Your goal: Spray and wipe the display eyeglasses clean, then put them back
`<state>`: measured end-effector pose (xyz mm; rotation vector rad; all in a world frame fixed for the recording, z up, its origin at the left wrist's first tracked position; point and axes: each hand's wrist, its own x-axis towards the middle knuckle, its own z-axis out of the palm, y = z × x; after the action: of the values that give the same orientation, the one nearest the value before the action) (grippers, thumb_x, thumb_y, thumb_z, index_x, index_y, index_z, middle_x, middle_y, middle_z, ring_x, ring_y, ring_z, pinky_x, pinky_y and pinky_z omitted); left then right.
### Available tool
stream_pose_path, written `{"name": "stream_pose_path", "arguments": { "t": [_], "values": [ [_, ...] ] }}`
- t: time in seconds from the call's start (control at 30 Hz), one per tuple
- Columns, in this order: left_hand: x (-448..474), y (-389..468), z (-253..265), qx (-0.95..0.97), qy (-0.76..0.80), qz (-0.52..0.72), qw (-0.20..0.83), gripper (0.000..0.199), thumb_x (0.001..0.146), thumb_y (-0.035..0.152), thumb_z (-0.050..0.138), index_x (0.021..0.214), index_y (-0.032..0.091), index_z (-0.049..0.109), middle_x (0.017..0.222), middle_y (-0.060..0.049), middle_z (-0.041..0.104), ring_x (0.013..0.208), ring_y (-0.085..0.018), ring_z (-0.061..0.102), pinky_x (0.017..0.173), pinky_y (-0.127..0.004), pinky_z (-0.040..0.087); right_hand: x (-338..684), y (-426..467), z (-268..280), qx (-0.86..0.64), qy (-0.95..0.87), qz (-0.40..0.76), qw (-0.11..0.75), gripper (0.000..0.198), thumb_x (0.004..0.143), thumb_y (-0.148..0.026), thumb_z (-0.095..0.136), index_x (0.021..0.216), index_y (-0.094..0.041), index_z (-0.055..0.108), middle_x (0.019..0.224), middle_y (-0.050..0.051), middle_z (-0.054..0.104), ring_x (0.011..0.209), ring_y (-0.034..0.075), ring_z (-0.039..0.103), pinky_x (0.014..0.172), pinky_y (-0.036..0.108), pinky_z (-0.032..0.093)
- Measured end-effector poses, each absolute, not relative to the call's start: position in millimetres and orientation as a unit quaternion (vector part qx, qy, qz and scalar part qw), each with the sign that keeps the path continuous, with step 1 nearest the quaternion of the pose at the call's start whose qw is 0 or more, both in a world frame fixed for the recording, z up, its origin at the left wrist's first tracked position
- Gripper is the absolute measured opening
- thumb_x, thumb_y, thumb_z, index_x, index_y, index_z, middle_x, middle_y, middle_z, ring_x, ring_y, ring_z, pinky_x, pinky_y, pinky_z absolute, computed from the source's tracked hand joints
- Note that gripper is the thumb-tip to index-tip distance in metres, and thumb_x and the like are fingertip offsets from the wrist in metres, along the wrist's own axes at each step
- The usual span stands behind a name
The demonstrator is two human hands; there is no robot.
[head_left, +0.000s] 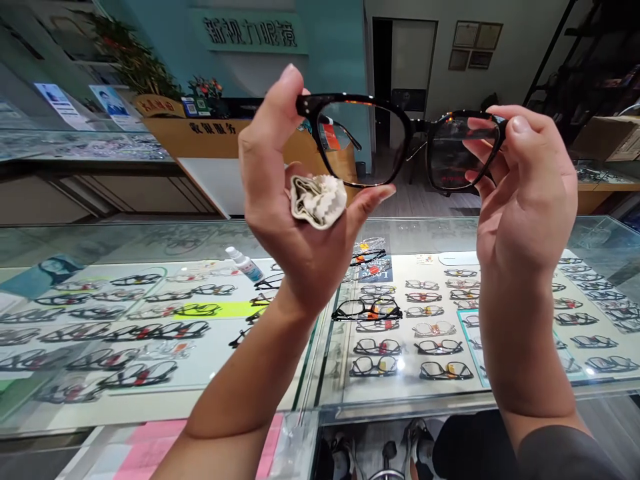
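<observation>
A pair of black-framed eyeglasses is held up in front of me, its lenses side by side and tilted a little. My left hand grips the left end of the frame between thumb and fingers. A crumpled whitish cloth with a zigzag edge is tucked in that same palm. At the right end, my right hand pinches the rim and hinge area with thumb and index finger, other fingers curled behind the lens. One temple arm shows through the left lens; the right one is mostly hidden.
Below my hands stretches a glass display counter with rows of eyeglasses. On its glass stand a small white spray bottle and another black pair of glasses. Beyond is a wooden-fronted service desk; a cardboard box sits at right.
</observation>
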<state>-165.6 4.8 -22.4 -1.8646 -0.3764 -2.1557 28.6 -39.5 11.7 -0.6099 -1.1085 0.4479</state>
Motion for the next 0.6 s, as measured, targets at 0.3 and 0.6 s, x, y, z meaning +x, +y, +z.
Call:
{"name": "stream_pose_path", "arguments": {
  "t": [0.3,0.6],
  "values": [
    [-166,23,-32,-0.639,-0.168,-0.746,0.084,0.092,0.076,0.079,0.079,0.152,0.036,0.051,0.155,-0.007,0.059,0.154,-0.036,0.049,0.110,-0.051,0.061,24,-42,7,-0.252,-0.541,0.150,0.788,0.018,0.096,-0.026,0.061,0.097,-0.028,0.078,0.109,-0.001,0.079,0.101,0.016,0.074,0.083,0.033,0.056],
    [-169,58,-44,-0.656,-0.162,-0.737,0.036,0.104,0.070,0.081,0.082,0.159,0.051,0.038,0.163,-0.004,0.050,0.160,-0.034,0.042,0.121,-0.052,0.054,13,-51,4,-0.224,-0.554,0.079,0.798,0.017,0.098,-0.021,0.064,0.101,-0.027,0.079,0.112,0.001,0.076,0.115,0.020,0.073,0.108,0.045,0.057]
  ]
}}
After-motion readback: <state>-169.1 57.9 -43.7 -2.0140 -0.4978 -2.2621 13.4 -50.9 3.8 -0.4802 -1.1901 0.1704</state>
